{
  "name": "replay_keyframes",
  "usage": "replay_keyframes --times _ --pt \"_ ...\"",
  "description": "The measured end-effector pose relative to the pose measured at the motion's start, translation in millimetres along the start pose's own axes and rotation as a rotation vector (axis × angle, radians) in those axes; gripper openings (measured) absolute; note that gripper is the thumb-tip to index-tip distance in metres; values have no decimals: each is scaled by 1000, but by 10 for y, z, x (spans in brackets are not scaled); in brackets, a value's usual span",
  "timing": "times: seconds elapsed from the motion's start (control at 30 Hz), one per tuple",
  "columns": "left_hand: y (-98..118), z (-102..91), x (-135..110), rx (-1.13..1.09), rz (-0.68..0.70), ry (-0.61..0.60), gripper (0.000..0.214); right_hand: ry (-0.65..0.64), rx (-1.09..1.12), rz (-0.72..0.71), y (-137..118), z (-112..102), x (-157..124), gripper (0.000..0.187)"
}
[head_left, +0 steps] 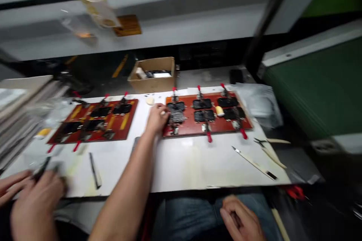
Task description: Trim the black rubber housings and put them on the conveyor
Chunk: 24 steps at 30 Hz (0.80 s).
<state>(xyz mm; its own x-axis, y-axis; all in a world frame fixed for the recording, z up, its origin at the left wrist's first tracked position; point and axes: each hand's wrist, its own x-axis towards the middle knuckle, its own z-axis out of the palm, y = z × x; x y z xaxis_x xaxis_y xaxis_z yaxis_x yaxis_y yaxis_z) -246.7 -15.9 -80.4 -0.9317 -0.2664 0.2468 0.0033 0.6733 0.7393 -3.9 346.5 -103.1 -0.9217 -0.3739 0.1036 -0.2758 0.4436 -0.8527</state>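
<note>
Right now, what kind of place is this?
Probably a factory assembly bench. Two red fixture boards with small red-handled clamps hold dark parts, hand tools lie on the white table, and a cardboard box sits behind.

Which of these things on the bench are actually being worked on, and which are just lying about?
In hand:
- left hand touching a dark part
- right red fixture board, which holds that part

Lying about:
- left red fixture board
- cardboard box
- white-handled blade
- right hand, resting on the lap
- another person's hands, apart at the near left
</note>
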Motion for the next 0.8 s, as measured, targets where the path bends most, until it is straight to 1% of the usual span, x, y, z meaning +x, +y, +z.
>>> replay_keyframes --times 0.07,0.13,0.17,0.2,0.23,0.27,0.3,0.33,0.37,0.4,0.43,0.47,0.5,0.53,0.6,0.63,0.73,0.8 --pt "61 -157 3 1 -24 114 9 40 -39 26 78 -406 132 9" --pt "127 -372 -41 16 -71 309 11 172 -172 79 219 -822 336 5" --pt "183 -478 -97 14 -93 418 11 230 -267 98 320 -1016 460 7" --pt "263 -565 -186 -1 -109 524 11 275 -385 117 441 -1198 596 18" --pt "365 -621 -312 -38 -124 617 12 274 -520 132 576 -1372 736 31" --pt "487 -640 -479 -86 -136 691 13 227 -661 153 716 -1538 872 42" --pt "622 -616 -683 -166 -162 722 16 153 -778 181 851 -1697 995 49" --pt "763 -552 -922 -264 -202 712 20 60 -856 207 969 -1845 1094 51" --pt "904 -454 -1184 -348 -256 650 24 -18 -900 222 1059 -1976 1160 50" --pt "1039 -329 -1458 -527 -378 466 26 -71 -903 221 1112 -2079 1189 48" --pt "1165 -189 -1730 -656 -491 287 28 -91 -868 200 1124 -2147 1179 47" --pt "1281 -43 -1985 -699 -582 132 27 -82 -800 170 1096 -2172 1131 47" --pt "1385 97 -2213 -712 -655 -26 25 -48 -705 151 1034 -2151 1051 48" --pt "1477 223 -2407 -710 -686 -83 23 -7 -587 157 946 -2084 944 48" --pt "1624 409 -2683 -690 -708 -134 21 40 -325 228 740 -1842 687 47" --pt "1684 466 -2774 -685 -699 -154 19 23 -204 279 641 -1686 557 47" --pt "1834 529 -2921 -752 -643 -315 19 -34 49 427 430 -1227 266 48" --pt "1906 538 -2954 -829 -616 -397 26 9 139 492 376 -1036 195 47"
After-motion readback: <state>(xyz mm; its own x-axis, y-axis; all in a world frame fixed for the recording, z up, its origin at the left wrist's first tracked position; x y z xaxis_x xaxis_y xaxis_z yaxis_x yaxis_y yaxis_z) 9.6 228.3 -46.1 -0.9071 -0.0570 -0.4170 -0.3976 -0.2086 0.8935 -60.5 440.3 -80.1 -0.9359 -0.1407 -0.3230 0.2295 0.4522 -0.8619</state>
